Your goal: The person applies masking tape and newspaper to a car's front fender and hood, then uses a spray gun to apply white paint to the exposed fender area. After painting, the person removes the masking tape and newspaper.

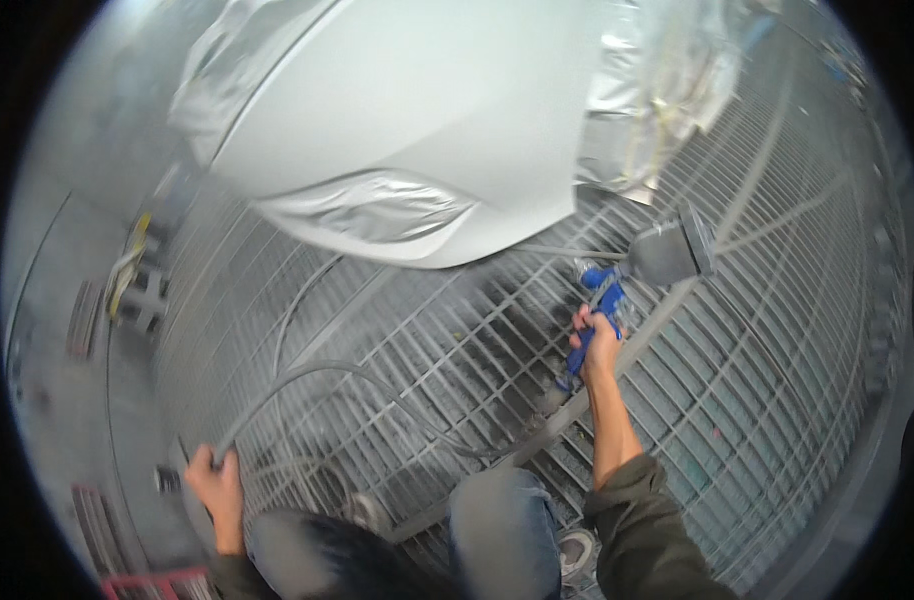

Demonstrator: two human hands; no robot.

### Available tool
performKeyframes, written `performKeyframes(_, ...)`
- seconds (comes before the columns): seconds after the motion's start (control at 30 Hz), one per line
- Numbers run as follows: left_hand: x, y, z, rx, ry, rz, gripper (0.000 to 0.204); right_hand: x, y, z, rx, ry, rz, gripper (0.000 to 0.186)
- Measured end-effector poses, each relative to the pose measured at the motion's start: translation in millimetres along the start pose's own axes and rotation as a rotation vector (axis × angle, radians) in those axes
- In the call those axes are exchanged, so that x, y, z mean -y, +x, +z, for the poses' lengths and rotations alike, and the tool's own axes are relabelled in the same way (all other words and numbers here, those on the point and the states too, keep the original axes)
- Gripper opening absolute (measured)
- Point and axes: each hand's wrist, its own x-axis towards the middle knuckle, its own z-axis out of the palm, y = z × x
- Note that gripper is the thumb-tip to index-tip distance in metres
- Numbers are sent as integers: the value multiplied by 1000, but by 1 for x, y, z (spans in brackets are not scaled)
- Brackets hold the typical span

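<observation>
in the head view, your right hand [599, 338], right of centre in the frame, is wrapped around the handle of a blue pistol-shaped spray gun [605, 290]; a dark grey boxy cup [667, 252] adjoins the gun's upper end. your left hand [217, 485], lower left of the frame, is curled closed around a grey flexible hose [352, 368], which arcs up, then dips through the lower middle toward the foot of the gun.

for edges: the silvery-white smooth car body panel [457, 110] fills the upper middle, its curved lower rim ending above the frame's centre. a crinkled silver film patch [377, 207] lies along that rim, and crumpled silver masking sheeting [617, 75] with yellow strips hangs at the upper right. the gun is apart from the panel's lower right corner, with grey slatted metal grating [777, 400] showing between. more slats lie between the rim and your faded blue denim knees [502, 520], crossed by the hose, and they spread widely to the right of your olive-green sleeve [647, 520].

any marks on the red-edged flat object [157, 585] at the lower left are too blurred to read.
</observation>
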Motion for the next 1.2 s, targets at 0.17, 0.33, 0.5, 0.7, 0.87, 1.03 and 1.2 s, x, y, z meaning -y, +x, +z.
performKeyframes(0.17,12,29,-4,26,110,90,29,-50,-86,20,236,-100,200,14)
performKeyframes(0.33,45,52,20,-7,113,173,35,-60,-142,54,483,-112,188,50)
performKeyframes(0.5,115,93,73,12,-27,305,35,-41,-134,61,283,-275,3,58)
performKeyframes(0.7,195,178,126,89,-146,580,33,-15,-167,89,-72,-273,-218,48)
performKeyframes(0.87,241,249,126,203,-309,552,28,-24,-217,144,-309,-285,-206,39)
performKeyframes(1.03,273,294,122,121,-305,546,26,-100,-214,161,-349,-104,-211,47)
performKeyframes(1.2,299,294,108,94,-256,412,22,-170,-181,168,-313,86,-163,49)
